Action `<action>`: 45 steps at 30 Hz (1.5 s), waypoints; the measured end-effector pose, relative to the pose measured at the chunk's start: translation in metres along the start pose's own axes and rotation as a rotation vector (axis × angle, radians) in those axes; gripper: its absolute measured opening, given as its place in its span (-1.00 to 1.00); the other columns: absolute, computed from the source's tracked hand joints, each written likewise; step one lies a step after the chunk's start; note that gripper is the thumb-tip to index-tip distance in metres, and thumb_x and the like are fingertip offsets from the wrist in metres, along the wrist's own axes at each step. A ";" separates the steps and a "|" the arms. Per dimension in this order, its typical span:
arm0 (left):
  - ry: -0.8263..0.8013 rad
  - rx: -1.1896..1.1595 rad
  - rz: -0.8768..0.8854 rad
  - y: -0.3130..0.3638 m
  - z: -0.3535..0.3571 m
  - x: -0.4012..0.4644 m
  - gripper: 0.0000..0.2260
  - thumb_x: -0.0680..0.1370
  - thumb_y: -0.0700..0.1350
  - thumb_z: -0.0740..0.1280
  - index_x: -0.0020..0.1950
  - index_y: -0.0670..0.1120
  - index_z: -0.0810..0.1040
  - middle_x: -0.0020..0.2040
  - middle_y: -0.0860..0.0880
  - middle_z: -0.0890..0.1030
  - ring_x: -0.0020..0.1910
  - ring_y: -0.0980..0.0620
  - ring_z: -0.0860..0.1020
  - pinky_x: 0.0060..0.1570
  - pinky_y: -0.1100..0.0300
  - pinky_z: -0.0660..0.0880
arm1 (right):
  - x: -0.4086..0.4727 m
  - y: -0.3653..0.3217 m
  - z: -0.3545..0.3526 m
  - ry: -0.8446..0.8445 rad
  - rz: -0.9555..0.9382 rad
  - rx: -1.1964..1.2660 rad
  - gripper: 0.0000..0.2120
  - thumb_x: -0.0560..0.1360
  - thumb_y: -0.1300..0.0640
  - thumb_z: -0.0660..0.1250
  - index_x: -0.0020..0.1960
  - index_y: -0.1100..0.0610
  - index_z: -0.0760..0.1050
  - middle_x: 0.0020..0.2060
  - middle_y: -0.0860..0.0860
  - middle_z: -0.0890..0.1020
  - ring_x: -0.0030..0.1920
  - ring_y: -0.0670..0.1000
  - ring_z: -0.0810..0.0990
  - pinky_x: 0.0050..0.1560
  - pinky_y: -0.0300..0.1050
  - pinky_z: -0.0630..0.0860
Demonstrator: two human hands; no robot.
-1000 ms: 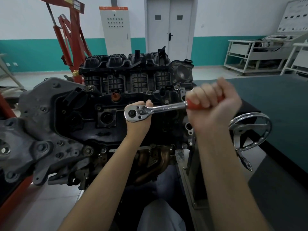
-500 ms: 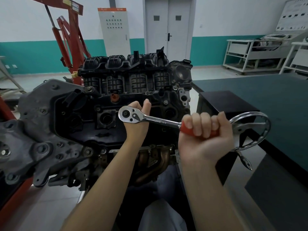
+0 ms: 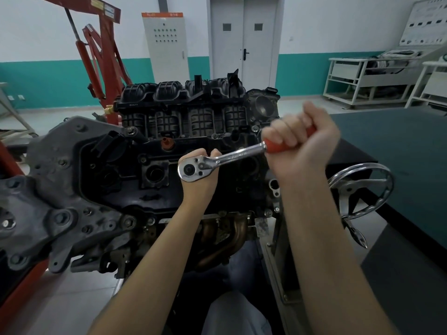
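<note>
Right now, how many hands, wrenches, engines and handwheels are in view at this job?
hands: 2, left hand and right hand
ratchet wrench: 1
engine: 1
handwheel: 1
total: 5

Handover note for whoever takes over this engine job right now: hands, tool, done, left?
Right hand grips the red handle of the ratchet; left hand curls round its head, steadying it against the engine. Handle points up-right. Fastener hidden under the head: progress cannot be told. Left: likely finish turning it, then lift the tool off.
</note>
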State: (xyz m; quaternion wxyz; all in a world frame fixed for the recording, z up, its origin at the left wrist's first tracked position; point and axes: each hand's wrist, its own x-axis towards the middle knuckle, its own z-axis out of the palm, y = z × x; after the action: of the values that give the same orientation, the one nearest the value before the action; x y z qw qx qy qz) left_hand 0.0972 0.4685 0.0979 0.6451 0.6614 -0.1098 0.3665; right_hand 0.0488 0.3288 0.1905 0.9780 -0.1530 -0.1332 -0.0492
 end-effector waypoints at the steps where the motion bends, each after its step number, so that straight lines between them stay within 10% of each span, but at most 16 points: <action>1: 0.027 0.010 -0.010 0.000 -0.001 -0.001 -0.58 0.50 -0.21 0.34 -0.45 -0.03 0.18 -0.54 0.17 0.25 -0.54 0.21 0.22 -0.50 0.37 0.20 | -0.014 0.005 -0.007 0.006 -0.066 0.023 -0.66 0.44 0.19 0.19 -0.49 0.06 0.23 -0.63 -0.09 0.22 -0.61 -0.10 0.16 -0.53 -0.30 0.20; 7: 0.028 -0.011 -0.030 0.005 -0.003 0.000 -0.57 0.49 -0.20 0.30 -0.47 -0.06 0.14 -0.57 0.16 0.17 -0.58 0.20 0.14 -0.52 0.38 0.12 | -0.056 0.023 -0.025 -0.008 -0.220 0.107 -0.66 0.41 0.15 0.17 -0.52 0.05 0.21 -0.64 -0.08 0.21 -0.61 -0.08 0.18 -0.52 -0.24 0.27; 14: -0.035 0.099 -0.010 0.004 -0.002 0.003 -0.74 0.36 0.09 0.25 -0.55 0.21 0.39 -0.58 0.23 0.35 -0.55 0.25 0.31 -0.48 0.46 0.23 | 0.022 -0.006 0.020 -0.054 0.090 -0.124 -0.61 0.51 0.23 0.13 -0.48 0.08 0.21 -0.66 -0.07 0.21 -0.64 -0.10 0.16 -0.57 -0.32 0.21; 26: -0.013 0.004 -0.055 0.007 -0.004 -0.001 -0.56 0.49 -0.28 0.31 -0.47 -0.11 0.14 -0.55 0.15 0.16 -0.55 0.19 0.12 -0.52 0.36 0.11 | -0.063 0.027 -0.029 0.014 -0.241 0.116 -0.66 0.41 0.15 0.17 -0.51 0.05 0.21 -0.64 -0.07 0.21 -0.61 -0.08 0.19 -0.51 -0.21 0.30; 36: -0.071 0.059 -0.067 0.009 -0.002 0.001 -0.72 0.29 0.07 0.27 -0.59 0.11 0.30 -0.60 0.19 0.29 -0.59 0.21 0.25 -0.53 0.42 0.19 | 0.030 -0.008 0.024 -0.071 0.159 -0.120 -0.61 0.55 0.22 0.13 -0.45 0.09 0.20 -0.66 -0.07 0.22 -0.64 -0.09 0.17 -0.58 -0.30 0.23; 45: -0.036 0.101 -0.032 0.007 -0.006 -0.001 -0.53 0.49 -0.30 0.36 -0.46 -0.05 0.16 -0.54 0.11 0.21 -0.57 0.19 0.19 -0.52 0.36 0.18 | -0.057 0.022 -0.024 0.034 -0.231 0.110 -0.67 0.42 0.16 0.17 -0.50 0.05 0.22 -0.64 -0.08 0.21 -0.60 -0.08 0.17 -0.52 -0.24 0.28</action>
State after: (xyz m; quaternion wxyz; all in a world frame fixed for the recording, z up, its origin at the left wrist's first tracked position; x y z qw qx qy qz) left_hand 0.0899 0.4732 0.1022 0.6147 0.7012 -0.0923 0.3493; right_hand 0.0030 0.3448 0.1463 0.9748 -0.0821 -0.1356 -0.1566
